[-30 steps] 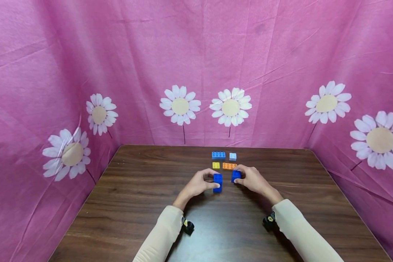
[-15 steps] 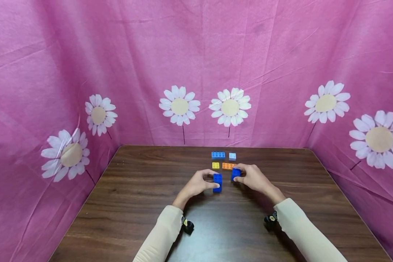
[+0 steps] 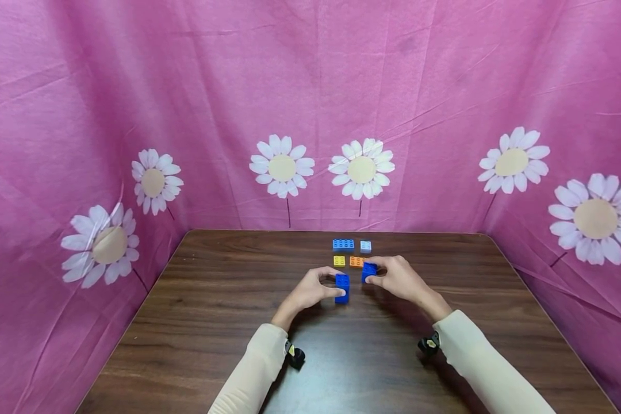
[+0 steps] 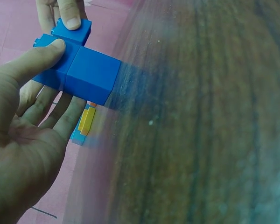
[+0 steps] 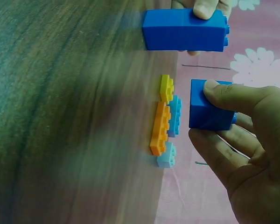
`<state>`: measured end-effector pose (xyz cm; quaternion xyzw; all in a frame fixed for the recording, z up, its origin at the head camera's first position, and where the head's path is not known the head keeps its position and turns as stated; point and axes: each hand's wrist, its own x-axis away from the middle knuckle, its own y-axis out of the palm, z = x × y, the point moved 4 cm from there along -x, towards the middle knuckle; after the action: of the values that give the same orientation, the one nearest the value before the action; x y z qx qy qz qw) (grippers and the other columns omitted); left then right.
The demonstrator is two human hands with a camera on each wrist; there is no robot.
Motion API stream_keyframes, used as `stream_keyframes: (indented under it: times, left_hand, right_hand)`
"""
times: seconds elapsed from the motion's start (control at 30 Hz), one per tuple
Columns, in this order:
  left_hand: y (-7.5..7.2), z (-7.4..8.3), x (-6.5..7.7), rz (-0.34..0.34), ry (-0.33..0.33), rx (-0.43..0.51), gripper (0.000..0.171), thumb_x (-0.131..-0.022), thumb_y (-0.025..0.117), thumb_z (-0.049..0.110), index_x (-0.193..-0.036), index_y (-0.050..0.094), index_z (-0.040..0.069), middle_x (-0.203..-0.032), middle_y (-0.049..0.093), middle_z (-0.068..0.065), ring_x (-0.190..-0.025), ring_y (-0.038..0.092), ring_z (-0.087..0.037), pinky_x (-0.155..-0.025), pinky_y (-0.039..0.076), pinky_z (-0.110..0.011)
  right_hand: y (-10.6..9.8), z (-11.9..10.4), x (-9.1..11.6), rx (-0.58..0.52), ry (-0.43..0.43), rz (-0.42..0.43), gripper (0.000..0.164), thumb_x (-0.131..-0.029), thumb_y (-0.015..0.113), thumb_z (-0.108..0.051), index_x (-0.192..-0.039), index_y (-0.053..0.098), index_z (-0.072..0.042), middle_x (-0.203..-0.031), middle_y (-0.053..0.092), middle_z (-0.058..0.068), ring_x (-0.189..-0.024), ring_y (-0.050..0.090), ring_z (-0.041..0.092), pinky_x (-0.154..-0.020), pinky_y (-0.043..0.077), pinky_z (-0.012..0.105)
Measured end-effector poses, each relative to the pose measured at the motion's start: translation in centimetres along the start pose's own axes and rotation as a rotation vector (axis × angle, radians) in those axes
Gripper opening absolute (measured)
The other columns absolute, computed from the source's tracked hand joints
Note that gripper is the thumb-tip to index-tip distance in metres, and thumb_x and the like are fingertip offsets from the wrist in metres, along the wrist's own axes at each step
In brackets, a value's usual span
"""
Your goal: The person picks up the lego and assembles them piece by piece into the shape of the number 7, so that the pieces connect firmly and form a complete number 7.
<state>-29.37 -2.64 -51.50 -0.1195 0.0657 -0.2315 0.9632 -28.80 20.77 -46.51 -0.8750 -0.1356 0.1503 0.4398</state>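
In the head view my left hand [image 3: 310, 288] grips an upright stack of two dark blue toy building blocks [image 3: 342, 280], thumb on the near face and fingers behind. The left wrist view shows the stack's lower end [image 4: 93, 72] at the tabletop. My right hand [image 3: 401, 280] pinches a single dark blue building block [image 3: 369, 270] between thumb and fingers, to the right of the stack and a short gap from it. In the right wrist view this single block [image 5: 212, 112] is held off the table, studs pointing up, away from the tabletop.
Behind the hands on the brown wooden table [image 3: 212, 322] lie a yellow block [image 3: 339, 261], an orange block [image 3: 356, 261] partly covered by the right hand's block, a lighter blue block [image 3: 343, 245] and a pale blue block [image 3: 365, 246]. A pink daisy-print cloth [image 3: 212, 86] surrounds the table.
My right hand has risen slightly with its single blue block, which now covers more of the orange one. My left hand stays in place on the stack.
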Motion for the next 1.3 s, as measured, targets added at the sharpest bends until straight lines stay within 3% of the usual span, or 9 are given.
stream_keyframes:
  times: [0.43, 0.93, 1.3]
  left_hand:
    - [-0.1, -0.1, 0.0, -0.004, -0.008, 0.009, 0.034, -0.089, 0.086, 0.011, -0.121, 0.076, 0.005, -0.114, 0.077, -0.011, -0.096, 0.068, -0.011, -0.086, 0.055, -0.024]
    - [0.0, -0.2, -0.2, -0.012, -0.007, 0.018, 0.034, -0.090, 0.085, 0.010, -0.122, 0.074, 0.003, -0.116, 0.075, -0.015, -0.098, 0.069, -0.016, -0.085, 0.056, -0.024]
    - [-0.1, 0.0, 0.0, -0.007, -0.018, -0.004, 0.034, -0.090, 0.086, 0.013, -0.121, 0.075, 0.006, -0.115, 0.076, -0.008, -0.102, 0.066, -0.013, -0.091, 0.055, -0.027]
  right_hand:
    - [-1.2, -1.8, 0.0, 0.005, -0.040, -0.003, 0.045, -0.095, 0.082, -0.020, -0.136, 0.071, -0.005, -0.116, 0.080, 0.012, -0.097, 0.076, 0.018, -0.082, 0.065, 0.040]
    - [-2.0, -3.6, -0.1, 0.030, -0.079, 0.004, 0.046, -0.094, 0.084, -0.022, -0.134, 0.072, -0.005, -0.110, 0.081, 0.009, -0.096, 0.079, 0.021, -0.084, 0.066, 0.042]
    - [-2.2, -5.4, -0.1, 0.028, -0.104, -0.012, 0.046, -0.094, 0.084, -0.023, -0.135, 0.071, -0.007, -0.113, 0.081, 0.010, -0.096, 0.079, 0.021, -0.083, 0.066, 0.041]
